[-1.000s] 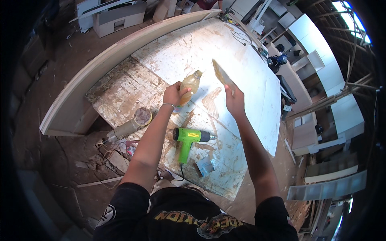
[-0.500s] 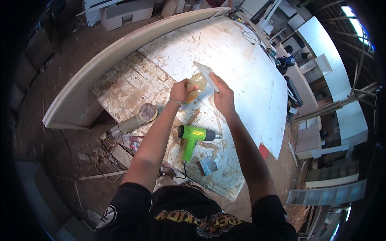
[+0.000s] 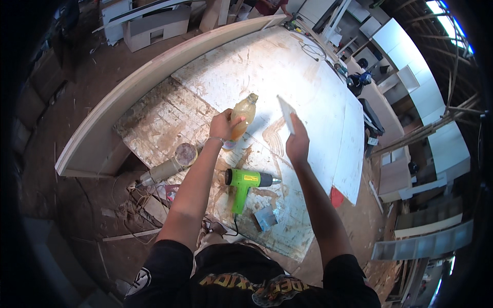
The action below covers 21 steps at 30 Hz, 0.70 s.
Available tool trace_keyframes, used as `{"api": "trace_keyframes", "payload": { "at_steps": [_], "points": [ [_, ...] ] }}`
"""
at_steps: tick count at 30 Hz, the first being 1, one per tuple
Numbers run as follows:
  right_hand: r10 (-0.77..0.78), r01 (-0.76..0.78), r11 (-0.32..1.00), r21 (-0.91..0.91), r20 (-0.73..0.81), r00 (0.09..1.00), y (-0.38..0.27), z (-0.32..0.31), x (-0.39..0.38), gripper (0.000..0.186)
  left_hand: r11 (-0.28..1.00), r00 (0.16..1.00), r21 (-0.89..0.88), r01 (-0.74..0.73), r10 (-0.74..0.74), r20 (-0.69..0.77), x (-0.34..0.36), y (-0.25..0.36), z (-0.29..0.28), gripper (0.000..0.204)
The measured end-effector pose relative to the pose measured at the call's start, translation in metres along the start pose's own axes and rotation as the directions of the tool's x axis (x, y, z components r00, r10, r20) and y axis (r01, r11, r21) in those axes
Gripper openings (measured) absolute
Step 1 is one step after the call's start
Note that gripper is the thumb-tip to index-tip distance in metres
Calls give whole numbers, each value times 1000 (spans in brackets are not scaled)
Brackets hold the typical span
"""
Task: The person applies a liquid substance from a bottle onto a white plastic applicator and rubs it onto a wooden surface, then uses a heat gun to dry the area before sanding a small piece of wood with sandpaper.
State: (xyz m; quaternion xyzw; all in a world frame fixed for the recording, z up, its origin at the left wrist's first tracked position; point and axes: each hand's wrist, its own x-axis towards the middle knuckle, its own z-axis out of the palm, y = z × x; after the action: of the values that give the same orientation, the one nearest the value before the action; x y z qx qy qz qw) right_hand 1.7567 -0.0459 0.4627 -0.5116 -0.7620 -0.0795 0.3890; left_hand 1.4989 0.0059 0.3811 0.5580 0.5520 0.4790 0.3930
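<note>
My left hand (image 3: 224, 124) is wrapped round a clear plastic bottle (image 3: 244, 113) that holds some amber liquid. The bottle stands tilted over the stained white worktop (image 3: 303, 77). In my right hand (image 3: 298, 141) is a thin, flat white piece (image 3: 286, 114), gripped by one end and pointing up to the left. The two hands are apart, and the piece does not touch the bottle. A green heat gun (image 3: 243, 186) lies on the worktop nearer to me, its nozzle to the right. Beside it sits a small blue-and-grey box (image 3: 265, 218).
A long curved-looking wooden panel (image 3: 154, 74) stands along the worktop's left edge. A dirty cylindrical container (image 3: 185, 154) is at the near left, with tangled cords below it. Cables and tools lie at the far right edge. Another person (image 3: 269, 7) is at the far end.
My right hand has moved right and a little nearer, taking the flat white piece away from the bottle. My left hand has shifted slightly left, and the bottle's top now shows.
</note>
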Motion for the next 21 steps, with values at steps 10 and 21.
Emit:
{"api": "trace_keyframes", "payload": {
  "at_steps": [10, 21],
  "points": [
    [-165, 149, 982, 117, 144, 976, -62, 32, 42, 72, 978, 995, 189, -85, 93, -36, 4, 12, 20, 47],
    [-142, 163, 986, -42, 312, 939, -36, -6, 23, 70, 991, 998, 117, -62, 58, 37, 0, 19, 23, 47]
  ]
}}
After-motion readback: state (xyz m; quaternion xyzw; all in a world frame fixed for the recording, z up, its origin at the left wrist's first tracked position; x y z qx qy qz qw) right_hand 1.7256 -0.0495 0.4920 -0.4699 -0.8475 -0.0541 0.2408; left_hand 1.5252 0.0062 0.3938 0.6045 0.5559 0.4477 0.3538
